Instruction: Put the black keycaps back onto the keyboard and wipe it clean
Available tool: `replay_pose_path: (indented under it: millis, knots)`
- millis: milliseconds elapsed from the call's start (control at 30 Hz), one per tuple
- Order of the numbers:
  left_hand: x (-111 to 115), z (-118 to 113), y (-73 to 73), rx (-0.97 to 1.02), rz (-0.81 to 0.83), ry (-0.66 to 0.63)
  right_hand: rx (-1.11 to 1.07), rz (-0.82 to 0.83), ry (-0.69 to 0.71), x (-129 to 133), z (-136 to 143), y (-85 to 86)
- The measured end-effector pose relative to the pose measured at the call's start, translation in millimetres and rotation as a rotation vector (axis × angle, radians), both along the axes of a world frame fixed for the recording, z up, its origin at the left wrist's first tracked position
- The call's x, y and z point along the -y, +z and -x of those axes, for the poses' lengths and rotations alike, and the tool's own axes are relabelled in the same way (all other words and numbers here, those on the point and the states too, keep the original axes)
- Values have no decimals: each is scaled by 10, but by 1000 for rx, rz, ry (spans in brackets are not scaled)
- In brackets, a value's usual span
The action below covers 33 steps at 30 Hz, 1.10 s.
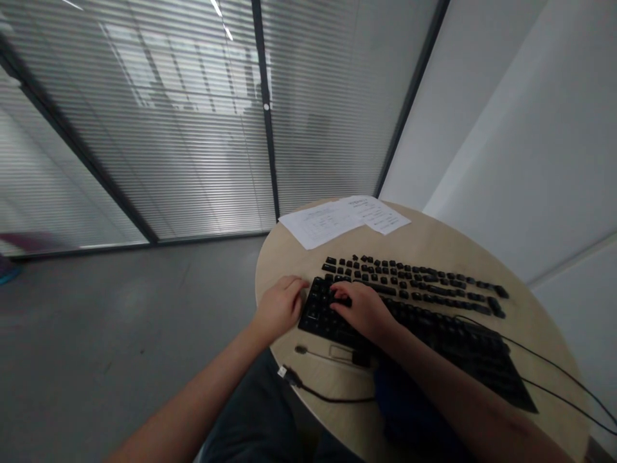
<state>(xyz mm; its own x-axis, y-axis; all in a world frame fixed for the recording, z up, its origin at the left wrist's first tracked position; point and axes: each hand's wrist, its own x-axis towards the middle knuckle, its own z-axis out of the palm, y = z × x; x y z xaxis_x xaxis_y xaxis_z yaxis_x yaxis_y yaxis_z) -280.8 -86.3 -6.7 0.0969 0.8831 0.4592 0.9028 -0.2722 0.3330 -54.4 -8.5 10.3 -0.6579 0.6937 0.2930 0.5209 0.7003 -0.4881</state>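
Note:
A black keyboard [328, 321] lies slantwise on the round wooden table, its left end toward my left hand [282, 305]. The fingers of that hand are bent together against the keyboard's left edge. Over the keys near that end is my right hand [364, 308], its thumb and fingers curled in toward each other. Whatever is between those fingertips is dark and too small to make out. Behind the keyboard, loose black keycaps [373, 278] lie in long rows, among them a long space bar [380, 287]. My right forearm covers part of the keyboard.
Printed paper sheets [332, 222] lie at the table's [434, 238] far side. In front of the keyboard are a cable with a metal plug [289, 376] and a thin wire tool [318, 355]. Black cables [554, 363] run off to the right. A glass partition with blinds [202, 148] stands behind.

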Motion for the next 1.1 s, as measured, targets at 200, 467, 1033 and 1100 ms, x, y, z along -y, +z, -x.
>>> replay_pose_path:
  millis: [200, 467, 1033, 1100]
  knots:
    - [4, -12, 2, -7, 20, 21, 36, -12, 29, -7, -10, 1]
    - [7, -18, 12, -5, 51, 43, 183, -103, 81, 32, 8, 106]
    - [-34, 7, -18, -21, 68, 48, 384, -172, 29, 84, 29, 296]
    - [-45, 12, -27, -12, 51, 48, 396, -178, 33, 90, 41, 287]
